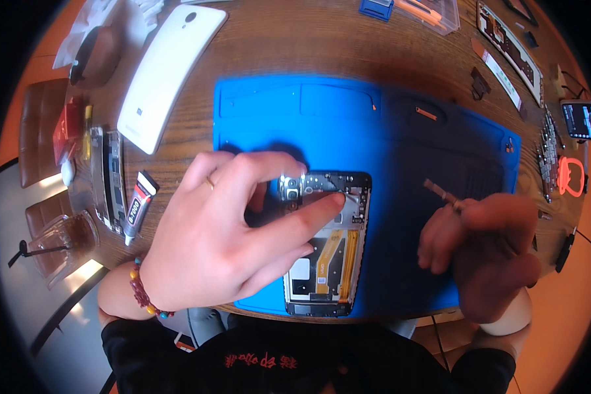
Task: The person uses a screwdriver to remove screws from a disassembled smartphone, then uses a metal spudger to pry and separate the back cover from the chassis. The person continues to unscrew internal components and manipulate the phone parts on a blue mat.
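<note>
An opened smartphone lies on a blue silicone repair mat, its gold flex ribbons and inner frame exposed. My left hand reaches over it from the left. One fingertip rests on the upper right of the phone's interior; another is at the top left, by the dual camera module. The palm and fingers hide the phone's left edge. To the right, above the shaded half of the mat, my right hand pinches a small, narrow brownish strip, too blurred to name further.
A white phone back cover and a B-7000 glue tube lie left. At the right are a disassembled phone frame, screwdriver bits and a lit phone. A plastic box stands at the back. A small copper-coloured part lies on the mat.
</note>
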`<state>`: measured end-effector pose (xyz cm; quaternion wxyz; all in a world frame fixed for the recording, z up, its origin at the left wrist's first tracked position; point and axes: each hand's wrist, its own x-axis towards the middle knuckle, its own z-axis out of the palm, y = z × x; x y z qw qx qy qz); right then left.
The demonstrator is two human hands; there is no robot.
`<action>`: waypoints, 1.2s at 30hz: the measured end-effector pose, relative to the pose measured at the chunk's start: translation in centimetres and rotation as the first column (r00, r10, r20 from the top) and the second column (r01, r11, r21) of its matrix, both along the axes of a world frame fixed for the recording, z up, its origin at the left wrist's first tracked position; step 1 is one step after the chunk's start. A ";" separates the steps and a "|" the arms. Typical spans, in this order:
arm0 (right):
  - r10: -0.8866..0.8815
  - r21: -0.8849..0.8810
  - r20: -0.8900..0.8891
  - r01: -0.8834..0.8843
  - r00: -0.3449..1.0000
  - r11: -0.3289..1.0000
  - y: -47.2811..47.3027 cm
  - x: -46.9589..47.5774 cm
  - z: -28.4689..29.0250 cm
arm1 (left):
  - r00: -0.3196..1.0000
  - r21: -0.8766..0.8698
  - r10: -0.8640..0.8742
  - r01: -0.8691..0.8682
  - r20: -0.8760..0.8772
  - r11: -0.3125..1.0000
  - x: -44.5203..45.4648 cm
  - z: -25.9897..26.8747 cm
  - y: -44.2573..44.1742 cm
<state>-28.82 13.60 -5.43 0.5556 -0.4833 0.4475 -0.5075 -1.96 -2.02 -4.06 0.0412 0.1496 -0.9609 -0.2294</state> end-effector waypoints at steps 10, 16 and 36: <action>-0.008 0.181 -0.199 0.045 0.980 0.982 -0.7 0.4 0.9 | 0.998 -0.192 0.050 -0.042 0.037 0.980 -0.3 0.0 1.4; -0.011 0.139 -0.209 0.041 0.978 0.989 -1.0 0.6 0.6 | 0.998 -0.345 0.034 -0.015 0.049 0.939 -0.5 -0.4 2.0; -0.034 0.209 -0.193 0.075 0.981 0.975 -1.1 0.8 1.1 | 0.993 -0.458 0.076 -0.029 0.085 0.888 -0.9 -0.3 3.0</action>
